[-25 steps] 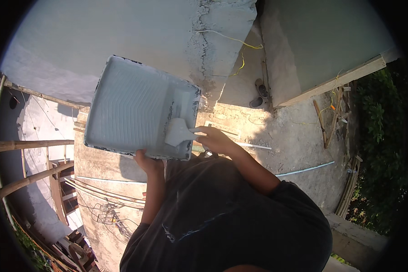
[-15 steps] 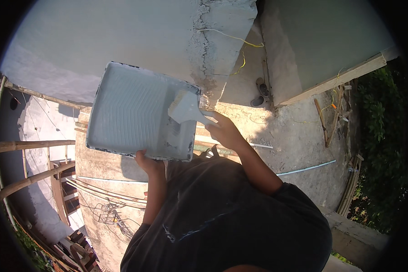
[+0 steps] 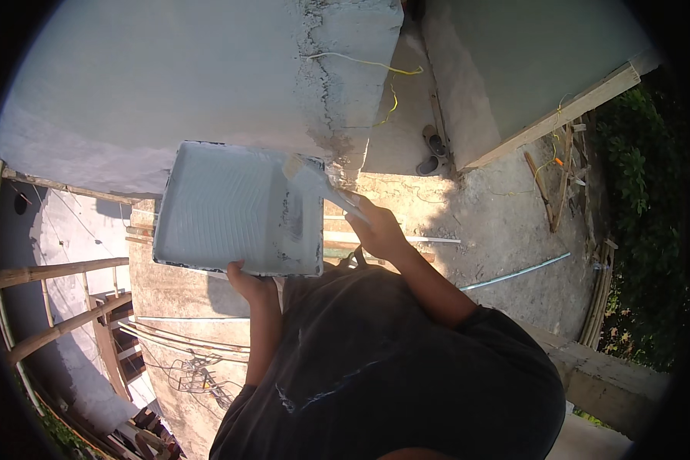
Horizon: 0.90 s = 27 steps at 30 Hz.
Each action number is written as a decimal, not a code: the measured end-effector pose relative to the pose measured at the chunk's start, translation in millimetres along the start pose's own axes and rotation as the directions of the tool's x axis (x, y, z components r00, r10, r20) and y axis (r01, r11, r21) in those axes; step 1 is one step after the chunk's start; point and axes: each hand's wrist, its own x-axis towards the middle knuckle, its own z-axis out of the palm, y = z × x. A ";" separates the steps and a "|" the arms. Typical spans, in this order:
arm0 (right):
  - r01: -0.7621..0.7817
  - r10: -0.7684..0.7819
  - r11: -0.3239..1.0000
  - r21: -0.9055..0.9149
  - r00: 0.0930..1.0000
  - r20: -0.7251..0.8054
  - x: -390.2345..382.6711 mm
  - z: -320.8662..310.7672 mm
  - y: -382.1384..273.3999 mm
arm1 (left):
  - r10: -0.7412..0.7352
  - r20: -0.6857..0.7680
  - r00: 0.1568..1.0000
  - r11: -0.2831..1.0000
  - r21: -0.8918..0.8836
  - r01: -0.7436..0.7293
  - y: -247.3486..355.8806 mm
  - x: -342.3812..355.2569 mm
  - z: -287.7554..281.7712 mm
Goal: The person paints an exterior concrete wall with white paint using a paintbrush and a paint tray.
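Note:
My left hand (image 3: pixel 248 281) grips the near edge of a paint tray (image 3: pixel 218 203), its thumb over the rim and its other fingers hidden underneath. The tray is coated in pale grey-blue paint, with a ribbed slope on the left and a well at the right. Closed round a handle, my right hand (image 3: pixel 377 228) holds a wide paintbrush (image 3: pixel 314 181) smeared with the same paint. The pale bristles are over the tray's far right corner; whether they touch it I cannot tell.
A grey-blue wall (image 3: pixel 169 77) with a rough crack stands ahead, a yellow wire (image 3: pixel 395 103) hanging from it. A pair of shoes (image 3: pixel 432 151) sits by the doorway. Bamboo poles (image 3: pixel 61 273) lie at left, tangled metal rods (image 3: pixel 195 376) below them, and a pale pipe (image 3: pixel 517 271) at right.
The tray has come nearer and levelled out. My right hand has tilted the brush, raising its bristles from the well toward the tray's far right corner.

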 end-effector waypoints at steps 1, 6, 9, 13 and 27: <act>-0.081 0.086 0.996 -0.048 0.992 0.091 0.8 -1.0 0.8 | -0.014 -0.008 1.000 1.000 -0.007 0.014 -0.6 1.2 -1.5; -0.118 0.133 0.987 -0.109 0.981 0.143 -6.2 7.0 13.3 | -0.048 0.003 0.999 0.999 -0.012 0.048 -1.7 1.1 1.6; -0.123 0.122 0.990 -0.065 0.992 -0.012 -4.5 6.1 7.3 | -0.062 -0.007 0.998 0.998 -0.012 0.062 0.3 -3.0 3.8; -0.094 0.117 0.975 -0.201 0.987 0.107 2.8 5.6 20.3 | -0.067 0.002 0.998 0.997 -0.032 0.067 5.7 -5.7 6.5; -0.620 0.435 0.559 0.551 0.784 0.442 -8.6 24.8 64.3 | -0.054 0.006 0.999 0.998 -0.044 0.054 8.3 -1.2 -11.6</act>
